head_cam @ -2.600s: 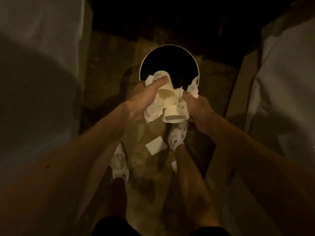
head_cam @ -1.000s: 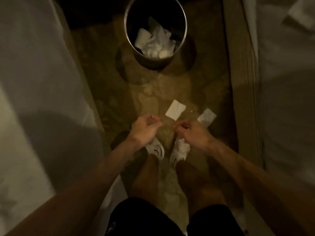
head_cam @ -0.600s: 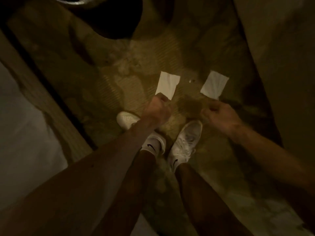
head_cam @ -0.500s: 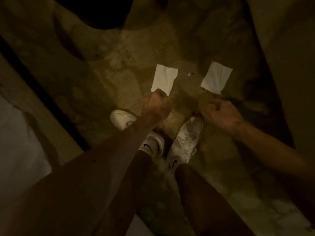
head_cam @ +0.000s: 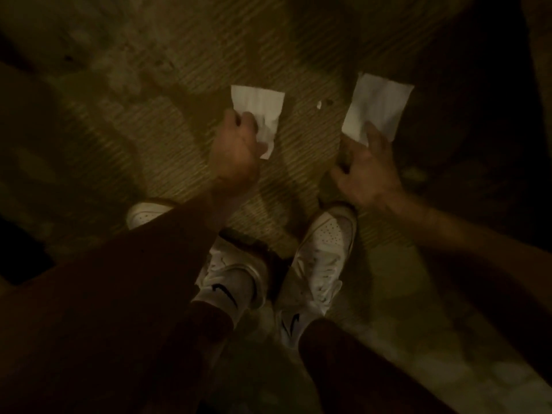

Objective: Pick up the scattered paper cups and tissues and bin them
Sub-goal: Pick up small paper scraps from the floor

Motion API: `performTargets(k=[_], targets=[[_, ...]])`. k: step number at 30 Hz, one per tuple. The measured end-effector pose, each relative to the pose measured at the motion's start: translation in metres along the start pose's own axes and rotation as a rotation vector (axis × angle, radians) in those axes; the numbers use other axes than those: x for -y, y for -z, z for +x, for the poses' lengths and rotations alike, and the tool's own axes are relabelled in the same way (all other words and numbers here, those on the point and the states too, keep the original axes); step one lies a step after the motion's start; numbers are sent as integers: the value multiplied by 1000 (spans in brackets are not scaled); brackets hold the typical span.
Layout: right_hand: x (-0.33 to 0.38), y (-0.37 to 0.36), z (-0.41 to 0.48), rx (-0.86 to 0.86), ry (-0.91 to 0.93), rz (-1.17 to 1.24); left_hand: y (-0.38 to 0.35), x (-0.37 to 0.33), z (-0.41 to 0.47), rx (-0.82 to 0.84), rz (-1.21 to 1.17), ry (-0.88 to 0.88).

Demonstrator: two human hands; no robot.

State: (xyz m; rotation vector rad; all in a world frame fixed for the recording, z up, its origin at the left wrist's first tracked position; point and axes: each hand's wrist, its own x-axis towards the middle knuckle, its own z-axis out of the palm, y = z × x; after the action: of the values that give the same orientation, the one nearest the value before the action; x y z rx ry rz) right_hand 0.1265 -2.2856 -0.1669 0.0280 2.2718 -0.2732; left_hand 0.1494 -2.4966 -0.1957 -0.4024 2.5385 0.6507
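Two flat white tissues lie on the dim carpeted floor in front of my feet. My left hand point(head_cam: 236, 150) has its fingers curled round the lower left corner of the left tissue point(head_cam: 260, 100), which is crumpled there. My right hand point(head_cam: 370, 171) is spread, and one straight finger touches the lower edge of the right tissue point(head_cam: 378, 103), which lies flat. The bin and the paper cups are out of view.
My white shoes point(head_cam: 322, 252) stand just below both hands. A tiny white scrap point(head_cam: 319, 105) lies on the ribbed carpet point(head_cam: 185, 94) between the two tissues. The room is very dark, and the left and right margins are in shadow.
Cups and tissues went into the bin, then I bent down to the floor. My left hand has closed on the left tissue's corner; my right hand has opened and reached the right tissue.
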Motion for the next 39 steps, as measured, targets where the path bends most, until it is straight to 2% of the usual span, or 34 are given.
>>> performTargets(k=[5, 8, 11, 16, 19, 22, 24, 27, 31, 35, 39], targets=[[7, 15, -4, -18, 17, 10, 13, 3, 3, 61, 11, -24], [30, 38, -21, 12, -62, 247, 40, -9, -12, 110, -184, 4], [67, 75, -53, 61, -103, 572, 83, -35, -31, 165, -475, 174], [139, 173, -130, 82, -85, 1082, 206, -88, -69, 241, -893, 275], [173, 239, -182, 113, -3, 1200, 293, -124, -100, 229, -1048, 297], [199, 313, -241, 55, 79, 1188, 381, -162, -131, 209, -1138, 269], [219, 365, -285, -31, 139, 1088, 442, -189, -152, 180, -1101, 185], [242, 439, -350, -300, 175, 881, 532, -233, -184, 160, -1027, 13], [261, 512, -446, -505, 220, 866, 630, -294, -233, 195, -1026, -111], [261, 553, -549, -740, 232, 934, 692, -350, -303, 343, -1097, -219], [245, 559, -647, -984, 166, 1031, 719, -400, -384, 616, -1088, -332]])
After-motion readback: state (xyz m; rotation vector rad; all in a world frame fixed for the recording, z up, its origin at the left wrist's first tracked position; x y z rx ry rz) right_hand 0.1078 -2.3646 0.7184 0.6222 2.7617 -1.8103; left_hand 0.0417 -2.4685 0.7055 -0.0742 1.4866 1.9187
